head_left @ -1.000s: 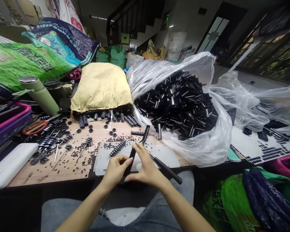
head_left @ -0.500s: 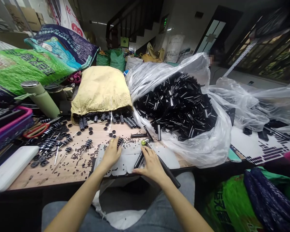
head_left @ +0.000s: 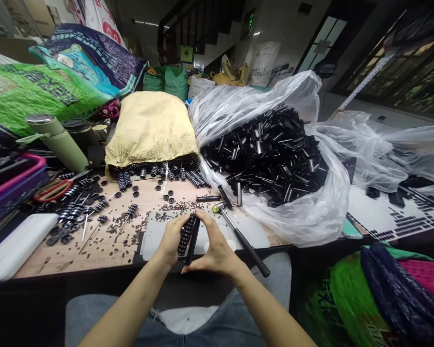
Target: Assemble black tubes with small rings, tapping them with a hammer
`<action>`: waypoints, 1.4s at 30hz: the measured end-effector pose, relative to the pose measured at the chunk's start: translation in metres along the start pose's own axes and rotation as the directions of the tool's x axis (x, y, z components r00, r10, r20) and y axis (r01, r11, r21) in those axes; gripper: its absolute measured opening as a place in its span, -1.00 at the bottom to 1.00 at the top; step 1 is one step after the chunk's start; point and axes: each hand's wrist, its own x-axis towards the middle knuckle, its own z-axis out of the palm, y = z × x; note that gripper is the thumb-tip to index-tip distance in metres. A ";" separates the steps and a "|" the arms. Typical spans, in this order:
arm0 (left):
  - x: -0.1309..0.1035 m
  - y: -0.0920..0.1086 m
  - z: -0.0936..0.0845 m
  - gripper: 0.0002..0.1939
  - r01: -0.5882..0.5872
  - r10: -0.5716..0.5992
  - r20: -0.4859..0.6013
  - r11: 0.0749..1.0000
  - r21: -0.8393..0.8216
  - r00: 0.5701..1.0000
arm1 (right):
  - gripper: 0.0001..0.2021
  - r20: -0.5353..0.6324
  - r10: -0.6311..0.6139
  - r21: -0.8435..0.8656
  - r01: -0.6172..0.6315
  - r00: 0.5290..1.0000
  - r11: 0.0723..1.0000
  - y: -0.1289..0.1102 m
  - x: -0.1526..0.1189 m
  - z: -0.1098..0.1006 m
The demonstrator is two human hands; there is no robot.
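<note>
Both hands meet over the white mat at the near edge of the tabletop. Left hand is closed around a stacked roller piece, black with pale dots, held upright and tilted slightly. Right hand pinches a plain black tube just beside it; the two parts touch along their length, above the mat's near edge.

A hammer with a yellow-green head lies on the mat just right of the right hand, handle pointing toward the person. Beyond the mat, a clear plastic bag spills black tubes; left of that bag, a yellow sack shows more stacked rollers at its mouth. Loose black washers and beads scatter left of the mat. Red-handled scissors lie far left of the mat, near a green flask.
</note>
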 end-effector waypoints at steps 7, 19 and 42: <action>-0.006 -0.004 0.006 -0.66 0.113 -0.113 -0.007 0.991 -0.068 0.994 | 0.06 0.088 0.116 0.066 -0.122 0.989 0.990 0.008 0.000 0.011; 0.004 -0.044 -0.011 -0.59 -0.433 0.412 0.225 0.529 0.729 0.883 | -0.18 -0.058 0.330 -0.108 -0.335 0.942 0.936 0.016 -0.014 0.039; 0.004 -0.061 -0.018 -0.52 -0.491 0.302 0.619 -0.404 0.772 0.725 | -0.61 -0.071 0.664 -0.415 -0.627 0.745 0.659 -0.021 -0.050 -0.029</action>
